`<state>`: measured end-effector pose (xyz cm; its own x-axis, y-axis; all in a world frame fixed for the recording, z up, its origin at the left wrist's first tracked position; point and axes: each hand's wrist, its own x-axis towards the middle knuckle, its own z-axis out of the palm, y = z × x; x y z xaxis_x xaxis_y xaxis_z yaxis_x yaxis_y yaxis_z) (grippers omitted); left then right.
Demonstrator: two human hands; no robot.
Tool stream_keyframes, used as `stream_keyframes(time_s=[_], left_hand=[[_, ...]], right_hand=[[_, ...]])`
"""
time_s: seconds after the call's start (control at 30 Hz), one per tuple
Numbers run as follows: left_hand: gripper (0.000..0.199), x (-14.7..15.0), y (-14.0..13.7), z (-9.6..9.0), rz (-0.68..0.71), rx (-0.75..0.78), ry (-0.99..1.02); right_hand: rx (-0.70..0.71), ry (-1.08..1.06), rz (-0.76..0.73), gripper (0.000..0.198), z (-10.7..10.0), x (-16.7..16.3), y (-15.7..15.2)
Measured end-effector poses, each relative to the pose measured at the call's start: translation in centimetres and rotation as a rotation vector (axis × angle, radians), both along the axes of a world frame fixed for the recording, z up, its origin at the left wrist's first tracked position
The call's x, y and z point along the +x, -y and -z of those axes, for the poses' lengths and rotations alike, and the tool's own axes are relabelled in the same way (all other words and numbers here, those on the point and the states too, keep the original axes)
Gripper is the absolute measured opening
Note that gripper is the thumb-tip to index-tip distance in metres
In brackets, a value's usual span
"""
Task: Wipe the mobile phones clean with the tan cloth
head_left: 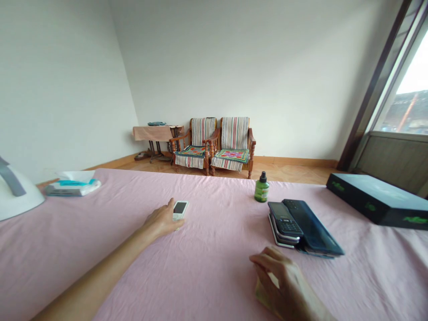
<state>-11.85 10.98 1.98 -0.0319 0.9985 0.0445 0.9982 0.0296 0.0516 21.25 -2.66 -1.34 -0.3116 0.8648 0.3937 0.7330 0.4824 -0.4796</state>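
The phone (181, 207) lies on cloth (214, 272) between tissue pack (72, 190) and bottle (261, 191).

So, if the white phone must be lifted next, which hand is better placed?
Probably the left hand: its fingers are at the white phone. The right hand is farther away, nearer the stacked phones.

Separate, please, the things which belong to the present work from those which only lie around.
Likely in the work:
- white device, at the left hand
- yellowish item, mostly hidden, in the right hand
- perhaps the stacked phones

Seemingly just lying about:
- green bottle
- tissue pack
- black-sided box
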Motion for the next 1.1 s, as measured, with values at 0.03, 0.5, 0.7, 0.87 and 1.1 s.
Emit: stream_keyframes(time_s=[0.03,0.5,0.7,0.87,1.1], left_hand=[[0.07,0.0,-0.2,0.0,-0.01,-0.011,-0.001],[0.051,-0.5,-0.4,-0.6,-0.005,0.04,0.01],[0.075,-0.8,-0.1,-0.8,-0.006,0.07,0.07],[0.093,1.9,1.0,-1.3,0.14,0.187,0.23],[0.058,12.1,4.5,-0.9,0.591,-0.058,0.726]], right_hand=[[-0.009,0.002,0.001,0.029,-0.1,0.0,0.1],[-0.014,0.01,-0.022,0.028,-0.1,0.0,0.2],[-0.006,-0.009,-0.031,0.028,0.1,0.0,0.1],[0.051,-0.097,0.087,0.027,-0.7,0.4,0.1],[0.374,0.006,0.594,0.034,-2.2,4.1,-1.7]])
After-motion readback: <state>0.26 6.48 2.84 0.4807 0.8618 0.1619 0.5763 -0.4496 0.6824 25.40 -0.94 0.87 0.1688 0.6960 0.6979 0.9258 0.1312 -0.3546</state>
